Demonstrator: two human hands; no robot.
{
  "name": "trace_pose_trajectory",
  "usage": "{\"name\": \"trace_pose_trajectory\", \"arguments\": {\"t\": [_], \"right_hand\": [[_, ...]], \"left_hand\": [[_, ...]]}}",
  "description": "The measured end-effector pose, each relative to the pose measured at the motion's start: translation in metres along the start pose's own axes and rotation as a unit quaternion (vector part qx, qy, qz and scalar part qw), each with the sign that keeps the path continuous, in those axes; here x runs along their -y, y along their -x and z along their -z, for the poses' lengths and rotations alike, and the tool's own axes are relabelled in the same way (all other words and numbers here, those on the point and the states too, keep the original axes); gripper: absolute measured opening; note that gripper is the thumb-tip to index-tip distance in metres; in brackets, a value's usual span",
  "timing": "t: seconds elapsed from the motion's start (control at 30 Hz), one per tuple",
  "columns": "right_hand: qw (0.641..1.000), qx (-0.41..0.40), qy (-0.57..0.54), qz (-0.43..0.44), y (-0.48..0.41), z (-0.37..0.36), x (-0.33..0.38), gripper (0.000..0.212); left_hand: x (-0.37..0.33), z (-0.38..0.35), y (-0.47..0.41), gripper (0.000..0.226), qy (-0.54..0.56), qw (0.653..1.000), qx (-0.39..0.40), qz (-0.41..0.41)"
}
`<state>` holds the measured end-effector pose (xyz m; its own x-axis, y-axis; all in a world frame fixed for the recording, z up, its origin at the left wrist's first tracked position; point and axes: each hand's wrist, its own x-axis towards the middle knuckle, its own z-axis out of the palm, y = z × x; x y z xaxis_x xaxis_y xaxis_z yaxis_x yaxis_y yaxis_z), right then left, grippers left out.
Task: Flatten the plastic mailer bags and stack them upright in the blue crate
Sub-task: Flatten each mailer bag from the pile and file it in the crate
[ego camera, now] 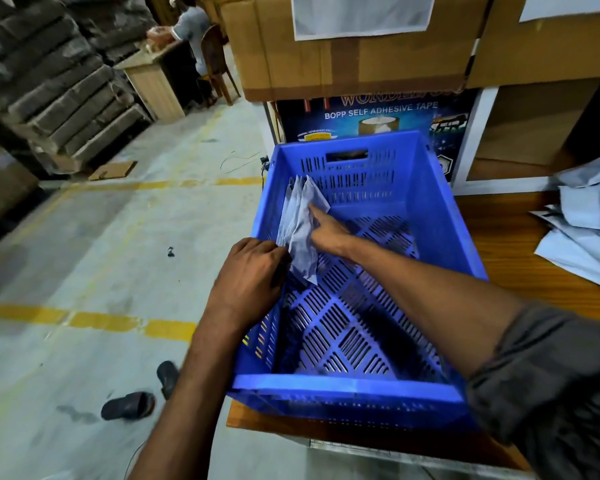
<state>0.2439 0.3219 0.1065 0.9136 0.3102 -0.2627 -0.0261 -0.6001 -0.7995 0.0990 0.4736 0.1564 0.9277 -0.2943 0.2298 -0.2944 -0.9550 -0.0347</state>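
The left hand (253,268) has its grip closed, fingers curled over the near edge of a few thin grey plastic mailer bags (302,223), and appears to pinch them together at the crate's left wall. The right hand (328,230) grasps nothing: its fingers are stretched out and press flat against the face of the bags, holding them on edge. The bags lean against the left wall, towards its far end, inside the blue slotted plastic crate (347,384), whose floor is otherwise bare. The crate sits on the wooden worktop (510,244), and a loose heap of grey mailers (586,223) lies on the worktop well to its right, not yet flattened. Behind the crate are a printed adhesive-tape carton (378,112) and large brown cardboard boxes (343,64). The step in hand looks like settling the first few bags upright, so the task seems to be at an early stage. The next move probably calls for one hand to hold the standing bags against the wall while the other reaches to the heap, since such limp bags would likely slump once let go.
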Motion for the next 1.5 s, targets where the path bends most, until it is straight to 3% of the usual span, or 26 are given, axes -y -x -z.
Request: {"name": "trace_pose_trajectory", "arguments": {"t": [0.07,0.33,0.43,0.53,0.67,0.83,1.03,1.23,1.33,1.5], "right_hand": [[0.999,0.018,0.03,0.024,0.002,-0.001,-0.001,0.096],[0.993,-0.014,0.095,0.076,-0.009,0.012,-0.01,0.105],[0.982,-0.048,0.157,0.097,0.005,0.044,0.004,0.08],[0.959,-0.031,0.258,0.114,0.039,0.084,0.021,0.053],[0.922,-0.056,0.339,0.178,0.099,0.122,0.018,0.036],[0.931,-0.162,0.214,0.249,0.172,0.145,-0.03,0.031],[0.899,-0.297,0.14,0.29,0.225,0.185,-0.123,0.022],[0.926,-0.264,0.113,0.244,0.277,0.241,-0.215,0.016],[0.94,-0.238,0.13,0.206,0.297,0.264,-0.262,0.016],[0.953,-0.214,0.155,0.148,0.309,0.311,-0.321,0.019]], "left_hand": [[0.0,0.001,-0.001,0.03,0.001,1.0,0.003,0.002],[-0.002,0.004,0.0,0.013,0.012,1.0,-0.012,0.011],[-0.005,0.008,0.0,0.02,0.022,1.0,-0.009,0.014],[-0.01,0.015,0.002,0.017,0.028,0.999,0.001,0.022],[-0.034,0.028,0.007,0.015,0.082,0.996,0.007,0.031],[-0.119,0.039,0.002,0.021,0.169,0.983,-0.04,0.055],[-0.242,0.037,-0.012,0.017,0.217,0.957,-0.17,0.084],[-0.351,0.023,-0.029,0.024,0.181,0.96,-0.201,0.076],[-0.393,0.002,-0.035,0.02,0.243,0.942,-0.204,0.112],[-0.448,-0.075,-0.044,0.018,0.284,0.94,-0.096,0.163]]}}
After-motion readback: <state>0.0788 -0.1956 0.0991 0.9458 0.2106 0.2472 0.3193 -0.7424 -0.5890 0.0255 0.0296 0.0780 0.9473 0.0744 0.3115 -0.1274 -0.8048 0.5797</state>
